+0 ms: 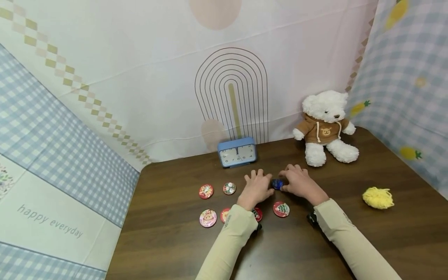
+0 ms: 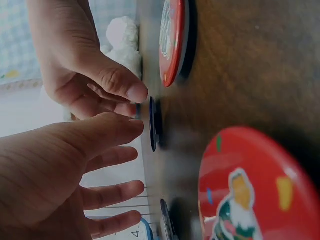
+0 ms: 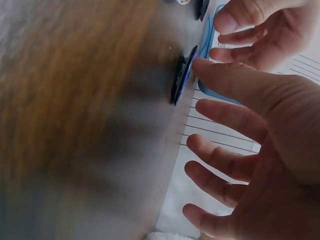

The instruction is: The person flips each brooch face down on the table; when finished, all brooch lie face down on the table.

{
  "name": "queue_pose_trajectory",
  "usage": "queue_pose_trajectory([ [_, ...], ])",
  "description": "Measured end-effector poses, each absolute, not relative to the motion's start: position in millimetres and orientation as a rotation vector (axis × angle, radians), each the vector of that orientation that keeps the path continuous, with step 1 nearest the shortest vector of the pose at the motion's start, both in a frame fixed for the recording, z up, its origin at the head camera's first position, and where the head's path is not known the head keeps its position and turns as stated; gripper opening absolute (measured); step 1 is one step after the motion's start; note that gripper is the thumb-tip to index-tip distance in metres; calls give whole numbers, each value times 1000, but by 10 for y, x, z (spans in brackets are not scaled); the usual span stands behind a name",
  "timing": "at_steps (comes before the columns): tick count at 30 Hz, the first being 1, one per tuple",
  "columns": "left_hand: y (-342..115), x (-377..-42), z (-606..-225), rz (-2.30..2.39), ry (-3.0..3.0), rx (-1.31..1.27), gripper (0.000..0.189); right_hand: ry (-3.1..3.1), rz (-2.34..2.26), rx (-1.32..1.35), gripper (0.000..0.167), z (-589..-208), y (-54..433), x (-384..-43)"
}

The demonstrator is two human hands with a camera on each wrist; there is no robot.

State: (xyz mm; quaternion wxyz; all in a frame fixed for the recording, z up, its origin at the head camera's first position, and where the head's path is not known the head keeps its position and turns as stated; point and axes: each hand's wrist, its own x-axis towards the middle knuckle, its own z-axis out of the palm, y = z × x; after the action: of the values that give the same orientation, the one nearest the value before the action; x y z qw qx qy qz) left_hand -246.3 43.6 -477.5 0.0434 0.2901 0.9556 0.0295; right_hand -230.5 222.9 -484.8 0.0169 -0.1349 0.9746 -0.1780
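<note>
A round blue badge [image 1: 277, 184] lies on the table between my two hands. My left hand [image 1: 257, 187] is on its left side, fingers spread and thumb near the badge, as the left wrist view also shows. From the other side my right hand [image 1: 301, 183] reaches in; in the right wrist view its thumb tip is at the rim of the blue badge [image 3: 185, 77], though firm contact cannot be told. Neither hand pinches it. Nearer to me lies a red badge with a tree [image 1: 281, 209]. Another red badge [image 1: 258, 214] is partly hidden by my left sleeve.
Further left lie a red-rimmed badge [image 1: 206, 191], a small badge [image 1: 229, 188], a pink badge [image 1: 208, 218] and a partly covered red badge [image 1: 224, 215]. A blue clock [image 1: 237, 152] stands behind. At the right are a white teddy bear [image 1: 327, 126] and yellow yarn [image 1: 378, 198].
</note>
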Motion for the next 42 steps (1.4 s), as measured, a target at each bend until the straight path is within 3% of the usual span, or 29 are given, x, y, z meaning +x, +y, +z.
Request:
queue_pose_trajectory([
  [42, 531, -2545, -4788, 244, 2948, 1001, 15, 3005, -512, -621, 14, -4805, 2327, -2284],
])
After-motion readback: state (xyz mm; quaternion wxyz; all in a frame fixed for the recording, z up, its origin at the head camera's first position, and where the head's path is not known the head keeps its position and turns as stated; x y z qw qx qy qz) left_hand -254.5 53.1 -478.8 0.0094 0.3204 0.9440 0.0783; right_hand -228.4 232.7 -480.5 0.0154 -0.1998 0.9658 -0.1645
